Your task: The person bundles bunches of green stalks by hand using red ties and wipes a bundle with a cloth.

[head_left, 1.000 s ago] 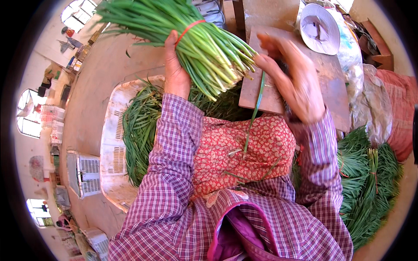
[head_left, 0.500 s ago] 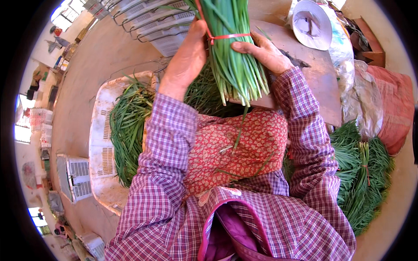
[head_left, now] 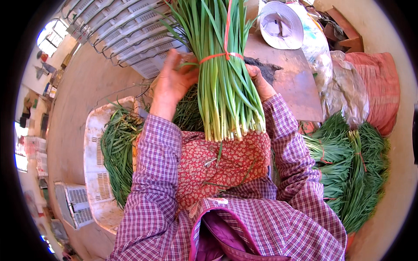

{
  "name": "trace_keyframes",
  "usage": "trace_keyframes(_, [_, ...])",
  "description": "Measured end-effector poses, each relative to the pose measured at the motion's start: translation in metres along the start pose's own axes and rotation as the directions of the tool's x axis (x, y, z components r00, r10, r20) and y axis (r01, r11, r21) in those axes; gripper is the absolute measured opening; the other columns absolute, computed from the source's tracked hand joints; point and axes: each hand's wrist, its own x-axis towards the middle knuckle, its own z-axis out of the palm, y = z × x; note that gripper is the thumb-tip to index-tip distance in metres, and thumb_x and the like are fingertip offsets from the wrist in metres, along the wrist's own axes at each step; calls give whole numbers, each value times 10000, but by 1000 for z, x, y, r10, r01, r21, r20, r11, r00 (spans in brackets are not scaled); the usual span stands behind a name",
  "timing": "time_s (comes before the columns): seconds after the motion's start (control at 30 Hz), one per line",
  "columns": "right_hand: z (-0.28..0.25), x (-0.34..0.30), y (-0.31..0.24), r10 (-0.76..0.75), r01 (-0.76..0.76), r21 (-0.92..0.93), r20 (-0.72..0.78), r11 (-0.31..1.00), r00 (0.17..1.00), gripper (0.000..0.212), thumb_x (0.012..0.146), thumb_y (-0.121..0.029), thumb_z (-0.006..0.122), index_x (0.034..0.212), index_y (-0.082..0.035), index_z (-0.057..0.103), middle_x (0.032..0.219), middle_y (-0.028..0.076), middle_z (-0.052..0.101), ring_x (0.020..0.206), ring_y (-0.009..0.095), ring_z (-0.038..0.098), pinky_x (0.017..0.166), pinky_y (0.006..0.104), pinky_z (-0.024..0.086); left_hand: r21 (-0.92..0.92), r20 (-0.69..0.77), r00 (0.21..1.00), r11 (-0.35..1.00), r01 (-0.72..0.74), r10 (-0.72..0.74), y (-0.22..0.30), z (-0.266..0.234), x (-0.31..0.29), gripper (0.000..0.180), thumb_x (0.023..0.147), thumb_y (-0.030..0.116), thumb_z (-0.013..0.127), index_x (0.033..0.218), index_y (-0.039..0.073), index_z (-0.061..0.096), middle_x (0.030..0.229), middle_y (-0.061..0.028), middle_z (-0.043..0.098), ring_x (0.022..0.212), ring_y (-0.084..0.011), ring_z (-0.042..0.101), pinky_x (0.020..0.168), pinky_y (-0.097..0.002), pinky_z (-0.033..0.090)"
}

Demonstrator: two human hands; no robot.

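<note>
A thick bunch of garlic chives (head_left: 226,95) hangs in front of me, leaf tips up and pale cut ends down. A red tie (head_left: 215,57) circles its middle, with a long tail running upward. My right hand (head_left: 261,82) grips the bunch from its right side, fingers partly hidden behind the stems. At the left side of the bunch my left hand (head_left: 172,82) is loosely spread, thumb raised and apart; its fingertips reach the edge of the leaves. Below the cut ends lies my red floral apron (head_left: 222,161), with a few loose bits of leaf on it.
A dirty white crate (head_left: 93,161) of loose chives (head_left: 115,156) stands at my left. Tied bunches (head_left: 344,161) lie piled at my right. Ahead are a brown board (head_left: 296,82), a pale hat (head_left: 281,26), a red sack (head_left: 376,91) and stacked white crates (head_left: 130,35).
The bunch has come lower and nearer, turned so the tie's tail now shows at its front. My left hand has loosened from the tie and moved lower left; my right hand has slid behind the stems.
</note>
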Motion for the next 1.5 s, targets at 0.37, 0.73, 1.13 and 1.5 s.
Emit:
trace_keyframes(0.37, [9, 21, -32, -183, 182, 15, 85, 983, 979, 614, 862, -385, 727, 1339, -56, 524, 1211, 99, 651, 1049, 217, 655, 957, 367, 533, 88, -293, 908, 954, -288, 301, 40, -34, -17, 1140, 739, 523, 801, 1545, 195, 64, 1519, -267, 176, 1380, -531, 215, 1056, -620, 373])
trace_keyframes(0.73, [-12, 28, -50, -248, 259, -170, 85, 951, 965, 737, 800, -586, 710, 1306, -77, 542, 1215, 68, 646, 1054, 171, 654, 916, 335, 566, 813, -59, 709, 446, -374, 702, 64, -34, -32, 442, 864, 389, 728, 1084, 9, 688, 991, -124, 685, 905, -170, 651, 815, -281, 510])
trace_keyframes(1.13, [39, 33, -17, 7, -3, -79, 42, 997, 999, 553, 857, -405, 728, 1248, -41, 583, 1131, 90, 677, 984, 188, 675, 908, 344, 558, 180, 271, 958, 973, -147, 95, 10, 48, -32, 991, 819, 793, 457, 1389, -18, 443, 1333, -165, 562, 1180, -237, 582, 1018, -375, 484])
trace_keyframes(1.5, [85, 12, -43, -540, 261, -965, 222, -4, 812, 349, 927, -295, 650, 1144, -23, 671, 1012, 129, 709, 847, 204, 694, 776, 325, 542, -136, 249, 937, 967, -216, 244, 25, 21, -30, 947, 848, 775, 446, 1395, 3, 425, 1300, -221, 571, 1113, -309, 631, 975, -431, 529])
